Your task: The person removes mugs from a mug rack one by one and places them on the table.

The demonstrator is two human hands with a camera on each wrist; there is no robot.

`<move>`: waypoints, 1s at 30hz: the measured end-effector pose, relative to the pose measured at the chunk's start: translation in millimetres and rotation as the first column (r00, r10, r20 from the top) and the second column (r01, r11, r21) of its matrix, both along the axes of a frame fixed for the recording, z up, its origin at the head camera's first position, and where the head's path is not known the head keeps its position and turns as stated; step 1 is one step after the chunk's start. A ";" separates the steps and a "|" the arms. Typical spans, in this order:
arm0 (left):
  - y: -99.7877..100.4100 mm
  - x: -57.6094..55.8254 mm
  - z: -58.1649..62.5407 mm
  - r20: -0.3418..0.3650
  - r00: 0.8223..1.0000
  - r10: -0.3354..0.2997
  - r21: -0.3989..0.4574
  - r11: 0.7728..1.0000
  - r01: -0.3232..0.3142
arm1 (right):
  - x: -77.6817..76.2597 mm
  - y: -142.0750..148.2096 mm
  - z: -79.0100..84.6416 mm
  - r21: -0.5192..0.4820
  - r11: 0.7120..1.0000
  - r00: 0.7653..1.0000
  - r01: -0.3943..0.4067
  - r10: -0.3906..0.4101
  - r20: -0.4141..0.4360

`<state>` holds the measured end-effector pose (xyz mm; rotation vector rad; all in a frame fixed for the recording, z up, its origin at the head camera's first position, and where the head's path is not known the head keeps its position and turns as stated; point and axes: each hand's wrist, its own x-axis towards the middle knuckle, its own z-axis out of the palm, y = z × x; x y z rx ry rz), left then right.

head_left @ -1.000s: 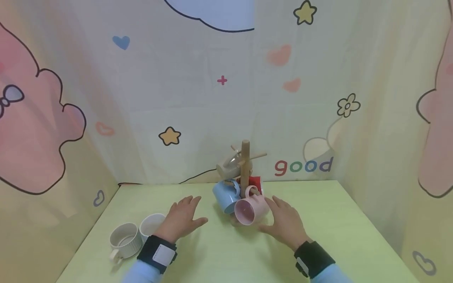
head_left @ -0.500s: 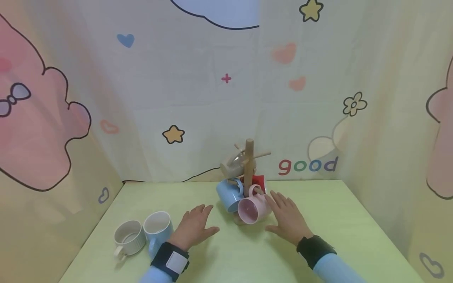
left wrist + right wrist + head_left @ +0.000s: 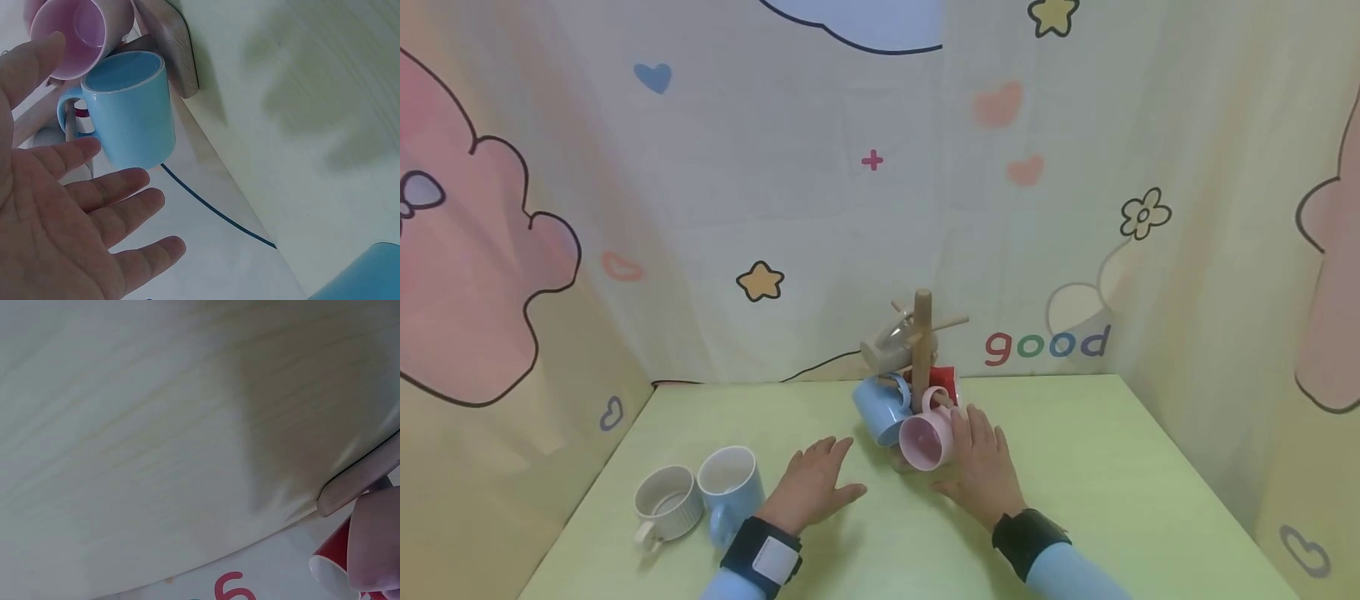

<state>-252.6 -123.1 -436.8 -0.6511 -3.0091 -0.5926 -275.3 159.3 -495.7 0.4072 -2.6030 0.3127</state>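
A wooden mug tree stands toward the back of the table, hung with several mugs. From a lower peg a pink mug tilts with its mouth facing forward. My right hand is at its right side, fingers extended and overlapping its edge in the head view. Left of the pink mug hangs a light blue mug. My left hand hovers in front of the tree, thumb and fingers spread, holding nothing. In the left wrist view its palm is below the blue mug.
A red mug hangs behind the post and a grey mug on an upper peg. At the table's left stand a white ribbed cup and another blue mug, partly behind my left wrist. A patterned curtain encloses the table.
My right hand has moved left and overlaps the pink mug's right side. My left hand has moved right, uncovering more of the standing blue mug. The hung mugs keep their places.
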 end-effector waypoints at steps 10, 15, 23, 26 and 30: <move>-2.8 0.4 -0.8 0.015 1.000 0.003 0.006 1.000 -0.003 | -4.4 -13.3 -4.0 -0.053 0.998 0.997 0.031 -0.035 -0.067; -3.5 2.5 -1.4 -0.001 1.000 -0.012 0.015 1.000 0.012 | -5.3 -17.2 -2.7 -0.054 0.998 0.998 0.038 -0.040 -0.038; -5.9 3.4 -1.8 0.005 1.000 -0.010 0.016 1.000 0.010 | -15.0 -17.2 -10.7 -0.076 0.997 0.997 0.027 -0.033 -0.072; -6.5 4.0 -1.1 0.010 1.000 -0.009 0.017 1.000 0.009 | -15.5 -18.0 -11.2 -0.092 0.996 0.996 0.008 -0.016 -0.087; -6.9 5.2 1.0 0.017 1.000 0.000 0.019 1.000 0.000 | -14.8 -20.6 -8.5 -0.081 0.996 0.995 -0.028 0.020 -0.098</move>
